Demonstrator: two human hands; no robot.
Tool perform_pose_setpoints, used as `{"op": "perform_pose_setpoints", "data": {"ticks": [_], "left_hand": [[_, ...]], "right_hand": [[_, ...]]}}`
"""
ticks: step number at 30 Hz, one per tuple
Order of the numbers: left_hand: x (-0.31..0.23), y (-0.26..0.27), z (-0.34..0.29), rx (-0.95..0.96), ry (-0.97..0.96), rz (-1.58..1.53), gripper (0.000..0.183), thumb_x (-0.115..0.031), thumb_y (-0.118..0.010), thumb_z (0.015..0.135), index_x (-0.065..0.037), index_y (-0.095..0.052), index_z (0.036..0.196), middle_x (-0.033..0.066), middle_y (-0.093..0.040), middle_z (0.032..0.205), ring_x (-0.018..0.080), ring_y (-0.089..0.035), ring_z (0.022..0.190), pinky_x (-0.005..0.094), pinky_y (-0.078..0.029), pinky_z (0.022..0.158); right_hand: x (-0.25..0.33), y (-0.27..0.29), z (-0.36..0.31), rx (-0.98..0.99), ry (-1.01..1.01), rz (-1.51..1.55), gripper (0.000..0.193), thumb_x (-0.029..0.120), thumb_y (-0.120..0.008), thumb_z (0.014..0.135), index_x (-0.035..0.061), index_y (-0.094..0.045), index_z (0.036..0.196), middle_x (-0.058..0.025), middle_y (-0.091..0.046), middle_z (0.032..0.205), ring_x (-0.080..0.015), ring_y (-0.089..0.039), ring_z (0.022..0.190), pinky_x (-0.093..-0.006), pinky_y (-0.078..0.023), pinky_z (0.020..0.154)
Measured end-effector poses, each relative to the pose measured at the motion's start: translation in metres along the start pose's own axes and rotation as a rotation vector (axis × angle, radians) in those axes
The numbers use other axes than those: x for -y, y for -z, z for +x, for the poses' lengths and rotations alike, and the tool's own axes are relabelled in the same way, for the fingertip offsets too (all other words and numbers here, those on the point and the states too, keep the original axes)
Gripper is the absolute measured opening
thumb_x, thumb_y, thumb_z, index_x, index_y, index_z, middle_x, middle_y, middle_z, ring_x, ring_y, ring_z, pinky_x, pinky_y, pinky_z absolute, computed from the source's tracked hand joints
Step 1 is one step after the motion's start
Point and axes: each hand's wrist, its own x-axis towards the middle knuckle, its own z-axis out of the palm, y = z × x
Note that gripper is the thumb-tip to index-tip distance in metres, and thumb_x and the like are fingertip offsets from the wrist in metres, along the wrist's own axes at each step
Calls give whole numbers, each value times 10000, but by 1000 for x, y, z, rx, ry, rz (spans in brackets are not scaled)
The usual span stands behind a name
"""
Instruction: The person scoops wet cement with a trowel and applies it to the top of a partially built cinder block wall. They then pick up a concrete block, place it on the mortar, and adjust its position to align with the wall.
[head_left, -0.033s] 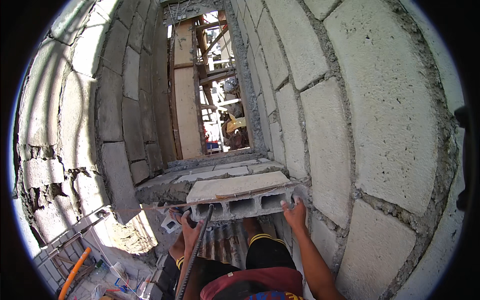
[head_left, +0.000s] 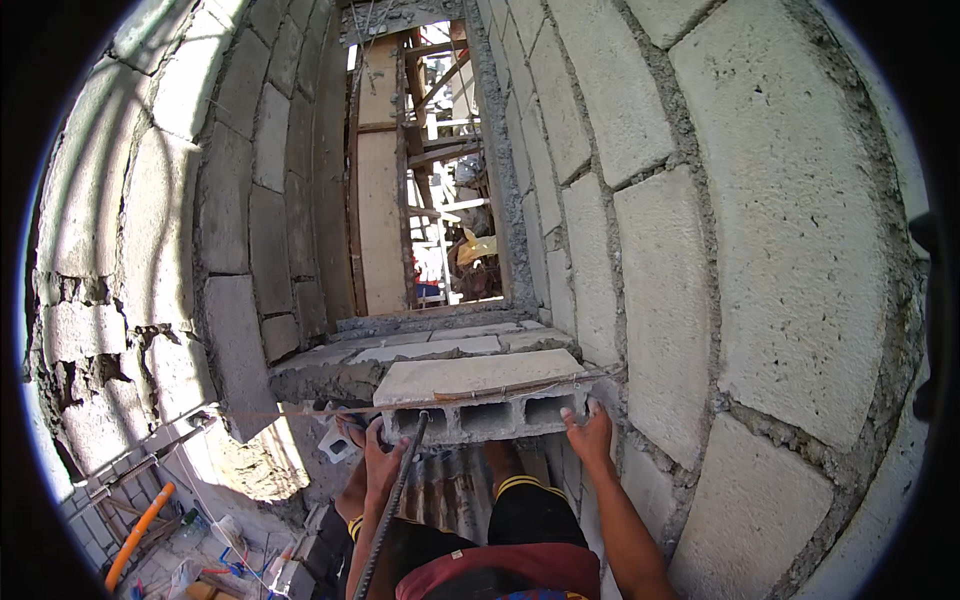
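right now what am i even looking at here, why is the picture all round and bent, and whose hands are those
This is a view from a wide fisheye camera worn on a person's head, looking down, so straight edges curve near the rim. The two bare hands are that person's own. The left hand and right hand both grip the near face of a grey hollow concrete block, which sits on the top of a half-built block wall. A thin taut string line runs across just in front of the block, and a dark ribbed steel bar stands up by the left hand. Tall grey block walls rise on both sides.
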Motion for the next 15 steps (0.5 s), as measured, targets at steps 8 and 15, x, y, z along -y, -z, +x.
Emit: {"op": "perform_pose_setpoints", "data": {"ticks": [8, 15], "left_hand": [[-30, -17, 28, -93, -133, 438, 660, -203, -751, 740, 53, -505, 1297, 221, -645, 1136, 319, -624, 1077, 383, -465, 950], [-38, -18, 47, -75, 57, 633, 506, -229, -678, 754, 42, -604, 1174, 294, -670, 1015, 413, -649, 1003, 434, -473, 902]], "right_hand": [[10, -15, 37, 132, -40, 167, 388, 150, -819, 714, -90, -645, 965, -234, -702, 934, -365, -685, 878, -409, -503, 816], [-5, -20, 42, 147, -80, 126, 364, 129, -776, 715, -69, -661, 998, -245, -703, 955, -398, -679, 936, -439, -505, 856]]}}
